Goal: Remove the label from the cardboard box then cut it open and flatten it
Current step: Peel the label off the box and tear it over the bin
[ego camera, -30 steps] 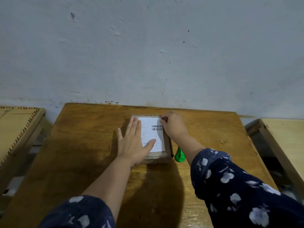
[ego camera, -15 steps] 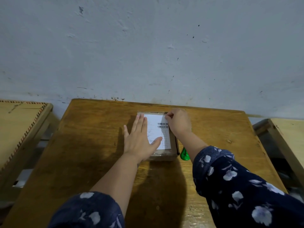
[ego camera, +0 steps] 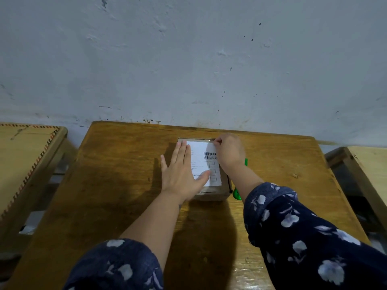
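A small brown cardboard box [ego camera: 211, 194] sits on the wooden table [ego camera: 117, 174] near the wall. A white label [ego camera: 204, 162] with barcodes covers its top. My left hand [ego camera: 182, 174] lies flat on the left part of the box top, fingers straight and thumb across the label. My right hand [ego camera: 229, 151] has its fingers curled at the label's far right corner, fingertips pinching at that corner. A green-handled cutter [ego camera: 237, 193] lies on the table just right of the box, mostly hidden by my right forearm.
The grey wall stands right behind the table's far edge. A lighter wooden desk [ego camera: 25, 160] stands to the left and another desk [ego camera: 368, 164] to the right, each with a gap to the table.
My right hand's fingertips have worked a little further onto the label's far right corner. My left hand stays flat on the box. The view has shifted slightly.
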